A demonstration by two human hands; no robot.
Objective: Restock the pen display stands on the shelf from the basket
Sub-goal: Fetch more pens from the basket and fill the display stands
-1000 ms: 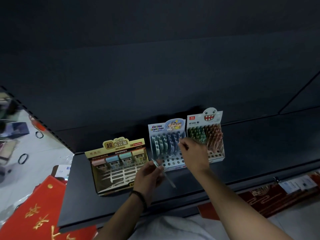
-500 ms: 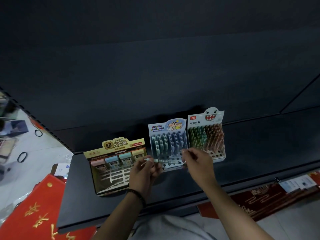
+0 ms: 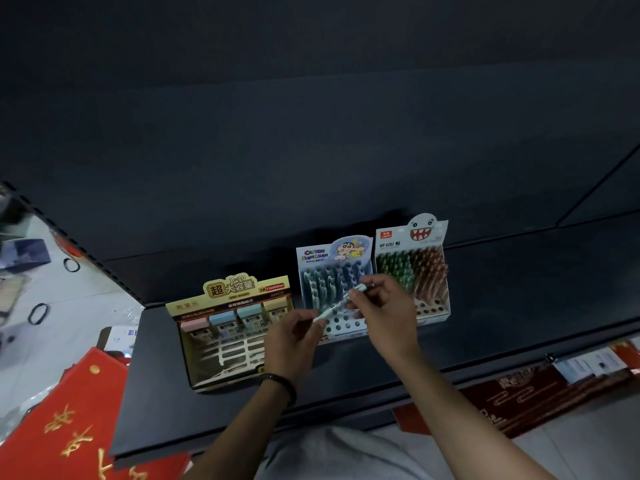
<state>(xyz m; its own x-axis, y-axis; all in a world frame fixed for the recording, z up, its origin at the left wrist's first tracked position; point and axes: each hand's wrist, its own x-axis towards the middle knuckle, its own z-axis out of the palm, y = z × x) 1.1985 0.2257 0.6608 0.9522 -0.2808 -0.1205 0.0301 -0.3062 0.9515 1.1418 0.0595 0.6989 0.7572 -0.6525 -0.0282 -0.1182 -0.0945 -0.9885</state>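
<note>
Dark, matte shelving fills most of the view: a flat shelf board point(image 3: 519, 289) with a plain back panel rising behind it, both nearly black in the dim light. Three cardboard display stands sit side by side on the board. No basket shows anywhere; the lower edge cuts off both forearms and a pale garment. The yellow stand point(image 3: 232, 327) on the left holds small pastel boxes in its back row and bare white dividers in front; the left hand hides its right front corner. The blue cartoon stand point(image 3: 334, 289) in the middle has a perforated base with round holes, the back rows filled with pens, the front holes partly covered by both hands. The monster-face stand point(image 3: 412, 268) on the right holds green and brown pens, blurred into clumps.

A slim pale pen point(image 3: 337, 306) slants over the blue stand's front holes. The left hand point(image 3: 291, 344), wearing a dark wristband, pinches its lower end with fingers closed; the right hand point(image 3: 384, 310) pinches its upper end between thumb and fingertips. Whether the tip touches a hole cannot be told.

Red cloth with gold characters point(image 3: 59, 427) lies below left, and a red patterned box point(image 3: 519, 396) sits under the shelf at right.
</note>
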